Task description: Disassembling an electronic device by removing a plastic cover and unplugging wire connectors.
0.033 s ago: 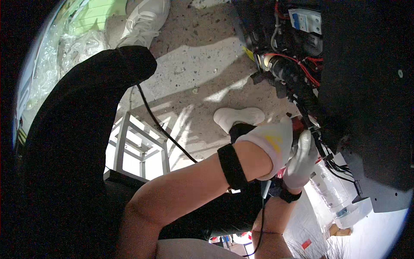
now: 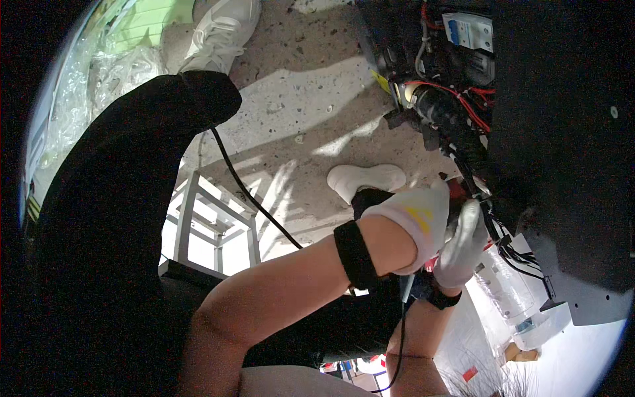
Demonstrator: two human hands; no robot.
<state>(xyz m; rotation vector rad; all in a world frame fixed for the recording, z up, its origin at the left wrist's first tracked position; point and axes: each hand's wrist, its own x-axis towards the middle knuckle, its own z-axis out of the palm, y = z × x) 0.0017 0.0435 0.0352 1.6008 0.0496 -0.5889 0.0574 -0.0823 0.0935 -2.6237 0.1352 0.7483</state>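
Observation:
My left hand (image 2: pixel 421 215), in a white glove with a yellow mark, reaches to a bundle of black cables (image 2: pixel 468 173) along a dark machine. Its fingers are mostly hidden behind the glove's back. A dark red piece (image 2: pixel 456 188) shows just past it; I cannot tell what it is. Close beside, my right hand (image 2: pixel 460 248), also in a white glove, has its fingers pressed together and bent against the cables. Whatever lies between the two hands is hidden, though a bit of red shows there. Black straps circle both forearms, and a thin cable (image 2: pixel 402 331) hangs below the right wrist.
A large dark panel (image 2: pixel 562 152) borders the right side. Red wires (image 2: pixel 463 109) and a white breaker-like module (image 2: pixel 469 32) sit inside the machine. A grey metal frame (image 2: pixel 188 221) stands lower left, with a black cable (image 2: pixel 248 192) beside it. Clear plastic wrap (image 2: pixel 129 73) lies far left.
My right hand and the thin cable by its wrist have shifted very slightly left. My left hand stays in place.

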